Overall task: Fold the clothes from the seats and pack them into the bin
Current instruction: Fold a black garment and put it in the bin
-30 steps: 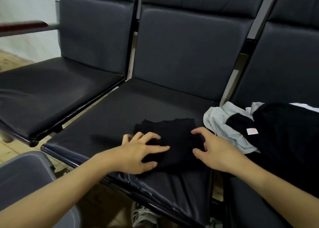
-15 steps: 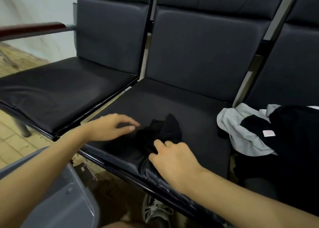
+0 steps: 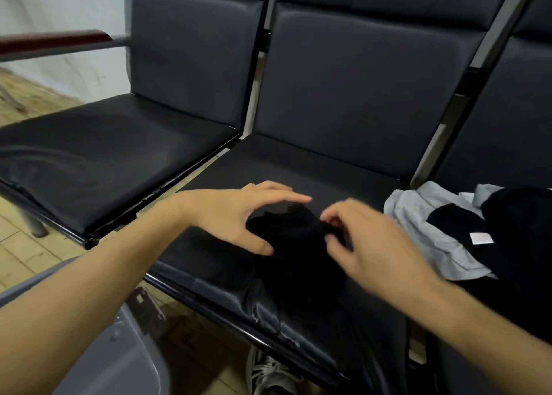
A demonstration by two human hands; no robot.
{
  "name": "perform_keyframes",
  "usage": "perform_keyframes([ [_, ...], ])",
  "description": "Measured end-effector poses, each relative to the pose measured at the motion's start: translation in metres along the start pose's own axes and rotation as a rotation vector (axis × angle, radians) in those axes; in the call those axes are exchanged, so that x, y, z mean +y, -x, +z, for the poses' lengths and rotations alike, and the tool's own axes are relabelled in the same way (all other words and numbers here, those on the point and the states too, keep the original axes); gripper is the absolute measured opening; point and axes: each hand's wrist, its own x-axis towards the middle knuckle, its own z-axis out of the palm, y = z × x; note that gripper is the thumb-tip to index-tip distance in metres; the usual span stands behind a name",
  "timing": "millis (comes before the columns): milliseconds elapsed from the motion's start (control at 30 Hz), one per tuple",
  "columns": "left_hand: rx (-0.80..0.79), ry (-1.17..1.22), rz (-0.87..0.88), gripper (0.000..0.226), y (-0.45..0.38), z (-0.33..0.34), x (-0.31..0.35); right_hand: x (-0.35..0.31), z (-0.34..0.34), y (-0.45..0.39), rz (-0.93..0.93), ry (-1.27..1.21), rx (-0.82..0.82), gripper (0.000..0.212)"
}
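Black padded leather waiting seat [image 3: 298, 167], middle of row: small crumpled black garment [image 3: 294, 230] on it. Right hand [image 3: 367, 245] pinching its edge (bit blurry), left hand [image 3: 239, 215] spread wide, thumb touching garment. Grey plastic bin [image 3: 119, 356] bottom-left.

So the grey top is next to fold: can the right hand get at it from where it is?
Probably yes. The right hand pinches the black garment just beside the grey top, with nothing between them; it must let go first.

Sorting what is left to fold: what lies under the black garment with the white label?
A grey garment sticks out from under the black garment. Whatever else lies beneath is covered.
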Motion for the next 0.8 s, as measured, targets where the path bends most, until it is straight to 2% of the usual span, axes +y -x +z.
perform_keyframes([
  [100, 0.110, -0.039, 0.055, 0.098, -0.015, -0.015, 0.031, 0.005, -0.046, -0.027, -0.026, -0.065, 0.023, 0.022],
  [200, 0.252, -0.055, 0.184, 0.083, -0.037, -0.034, 0.051, 0.004, -0.088, -0.047, -0.058, -0.054, -0.066, 0.016],
  [333, 0.209, 0.017, 0.249, 0.043, -0.054, -0.061, 0.077, 0.006, -0.125, -0.055, -0.081, -0.078, -0.110, 0.015],
  [500, 0.235, 0.034, 0.233, 0.038, -0.054, -0.077, 0.092, 0.014, -0.160, -0.049, -0.064, -0.123, -0.012, 0.014],
  [633, 0.296, 0.006, 0.222, 0.018, -0.038, -0.079, 0.080, 0.024, -0.175, -0.042, -0.024, -0.129, 0.058, 0.016],
  [800, 0.295, 0.077, 0.167, 0.014, -0.029, -0.059, 0.072, 0.029, -0.178, -0.036, -0.026, -0.204, -0.005, 0.014],
])
